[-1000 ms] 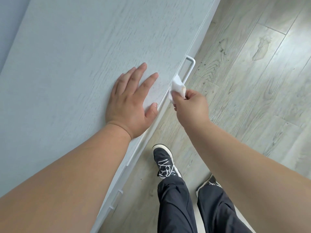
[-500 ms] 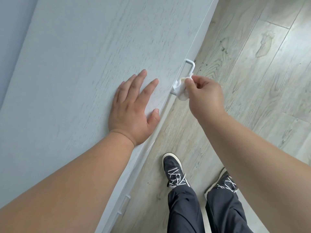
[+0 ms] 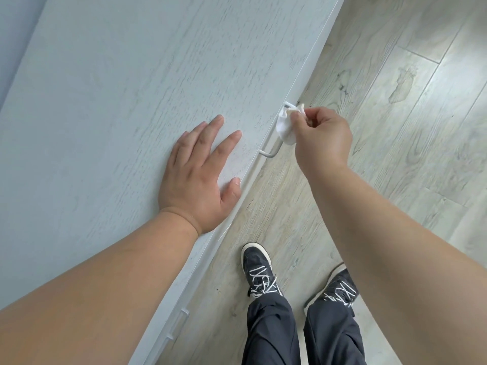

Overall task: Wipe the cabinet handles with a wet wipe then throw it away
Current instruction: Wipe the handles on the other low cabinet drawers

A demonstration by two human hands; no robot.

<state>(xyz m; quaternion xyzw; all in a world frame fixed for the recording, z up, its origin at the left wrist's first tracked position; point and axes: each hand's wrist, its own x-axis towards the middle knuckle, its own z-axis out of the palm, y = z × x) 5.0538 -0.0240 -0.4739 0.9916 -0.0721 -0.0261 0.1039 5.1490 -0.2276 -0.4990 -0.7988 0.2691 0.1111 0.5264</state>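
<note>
- Cabinet (image 3: 118, 101), pale and wood-grained, is spread from seven to twelve o'clock.
- Plank floor (image 3: 408, 133) is seen from one to five o'clock.
- Left hand (image 3: 197, 177) is laid flat on the cabinet, fingers straight and spread.
- Right hand (image 3: 322, 138), at two o'clock of the left, is curled round the wet wipe (image 3: 286, 126).
- Wet wipe is pressed against the far end of the white handle (image 3: 271, 152).

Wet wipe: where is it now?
Head view, right of centre: the wet wipe is pinched by the right hand against the far end of the cabinet handle.
</note>
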